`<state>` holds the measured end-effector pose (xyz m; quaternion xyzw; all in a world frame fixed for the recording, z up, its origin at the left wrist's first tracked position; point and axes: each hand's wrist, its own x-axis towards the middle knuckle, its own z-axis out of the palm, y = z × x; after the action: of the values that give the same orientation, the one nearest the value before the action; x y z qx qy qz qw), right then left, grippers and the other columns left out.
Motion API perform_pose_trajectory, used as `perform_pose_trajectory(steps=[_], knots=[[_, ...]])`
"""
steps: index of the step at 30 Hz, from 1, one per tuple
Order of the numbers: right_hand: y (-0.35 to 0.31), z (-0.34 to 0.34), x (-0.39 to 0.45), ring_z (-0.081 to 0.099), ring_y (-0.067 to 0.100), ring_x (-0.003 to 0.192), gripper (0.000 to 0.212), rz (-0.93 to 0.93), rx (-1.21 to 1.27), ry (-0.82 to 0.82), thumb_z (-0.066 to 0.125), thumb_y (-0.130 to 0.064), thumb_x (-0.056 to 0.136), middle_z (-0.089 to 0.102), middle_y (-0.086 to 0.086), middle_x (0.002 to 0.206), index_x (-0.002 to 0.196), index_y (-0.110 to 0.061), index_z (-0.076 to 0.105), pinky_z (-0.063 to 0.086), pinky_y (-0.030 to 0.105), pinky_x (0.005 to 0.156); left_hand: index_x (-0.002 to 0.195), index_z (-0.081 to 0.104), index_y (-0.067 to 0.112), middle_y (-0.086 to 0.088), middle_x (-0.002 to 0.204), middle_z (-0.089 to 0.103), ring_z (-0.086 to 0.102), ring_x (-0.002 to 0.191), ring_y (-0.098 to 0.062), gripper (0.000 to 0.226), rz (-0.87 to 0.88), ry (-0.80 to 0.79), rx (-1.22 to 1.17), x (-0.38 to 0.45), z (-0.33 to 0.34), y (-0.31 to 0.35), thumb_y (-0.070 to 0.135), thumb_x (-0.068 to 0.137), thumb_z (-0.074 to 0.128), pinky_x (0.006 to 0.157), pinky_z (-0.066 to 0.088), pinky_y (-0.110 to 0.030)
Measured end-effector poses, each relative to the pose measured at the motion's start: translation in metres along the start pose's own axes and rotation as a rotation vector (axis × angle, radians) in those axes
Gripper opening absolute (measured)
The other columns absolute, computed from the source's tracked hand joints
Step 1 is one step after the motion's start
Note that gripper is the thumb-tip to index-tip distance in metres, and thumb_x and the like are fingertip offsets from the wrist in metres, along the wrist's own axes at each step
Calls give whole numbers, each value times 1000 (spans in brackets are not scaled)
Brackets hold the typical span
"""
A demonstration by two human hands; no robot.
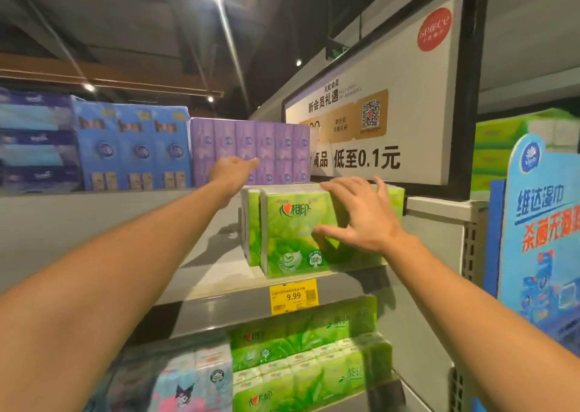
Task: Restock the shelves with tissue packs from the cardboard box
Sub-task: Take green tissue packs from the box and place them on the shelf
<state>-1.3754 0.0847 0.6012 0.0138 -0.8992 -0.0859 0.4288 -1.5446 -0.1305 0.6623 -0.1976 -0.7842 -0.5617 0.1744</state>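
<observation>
A green tissue pack (292, 239) stands upright at the front right of a grey shelf (219, 283), with a second green pack (251, 226) just behind it on its left. My right hand (361, 217) lies flat on the front pack's upper right corner, fingers spread over its top edge and face. My left hand (232, 168) reaches further back and higher, fingers stretched out against the purple tissue packs (251, 147) on the top shelf. The cardboard box is not in view.
Blue tissue packs (131, 147) and darker blue ones (34, 141) fill the top shelf to the left. A yellow price tag (293, 295) hangs on the shelf edge. More green packs (307, 355) sit on the shelf below. A white promotional sign (376, 113) stands behind; a blue display board (539, 239) at right.
</observation>
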Motion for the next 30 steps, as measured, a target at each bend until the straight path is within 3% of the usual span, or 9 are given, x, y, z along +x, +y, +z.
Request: perform_pose_trajectory(steps=[2,5,7,9,12,15,17,21,30], knots=[[-9,6,3,48,17,127,95,31,19,54,29,-97,66,57,-7,134,136,-36,49,22,60,112,136,51,15,-12,146,48,47,129,-37,70,-131,-70,-12,9,1,-19,66,88,47,107,40,-53],[-20,10,12,52,14,121,96,78,41,76,32,-100,62,61,-11,130,131,-38,54,30,53,106,155,25,20,-8,160,29,30,144,-36,74,-227,-163,-164,16,13,-39,65,96,34,116,22,-57],[-26,13,18,55,13,117,94,85,37,95,33,-100,61,63,-14,127,127,-38,58,33,49,102,150,38,18,-13,149,48,46,135,-39,82,-366,-244,-369,18,29,-53,74,90,35,115,27,-56],[-30,13,23,57,11,113,95,79,39,107,32,-102,58,65,-16,123,122,-37,62,34,45,99,131,62,16,-18,117,71,67,107,-41,97,-476,-323,-582,21,45,-64,88,70,45,105,43,-56],[-42,3,40,65,14,103,101,39,80,73,28,-104,54,71,-14,112,115,-35,68,46,40,91,122,68,20,-17,106,74,71,95,-43,115,-469,-294,-588,52,63,-90,98,40,52,99,48,-55],[-56,-1,62,63,18,111,100,-32,77,-30,32,-103,55,66,-14,124,127,-39,59,52,40,88,124,65,24,-14,109,74,71,94,-41,128,-496,-195,-620,75,63,-102,106,28,43,94,50,-55],[-58,6,68,61,20,114,101,-32,53,-103,26,-104,56,64,-11,129,135,-45,50,51,40,86,127,63,24,-15,117,71,69,96,-43,126,-502,-173,-630,72,60,-97,107,33,42,94,49,-57],[-54,18,68,62,20,110,99,-30,61,-97,21,-104,55,67,-9,125,134,-52,49,49,36,81,120,70,13,-24,115,70,66,106,-46,100,-482,-397,-725,38,58,-79,93,69,39,102,45,-59],[-58,10,61,62,20,106,96,-16,13,-79,23,-103,58,70,-10,117,133,-51,51,45,35,77,119,70,14,-24,112,71,67,102,-46,94,-521,-451,-799,40,63,-83,90,71,44,101,46,-58]])
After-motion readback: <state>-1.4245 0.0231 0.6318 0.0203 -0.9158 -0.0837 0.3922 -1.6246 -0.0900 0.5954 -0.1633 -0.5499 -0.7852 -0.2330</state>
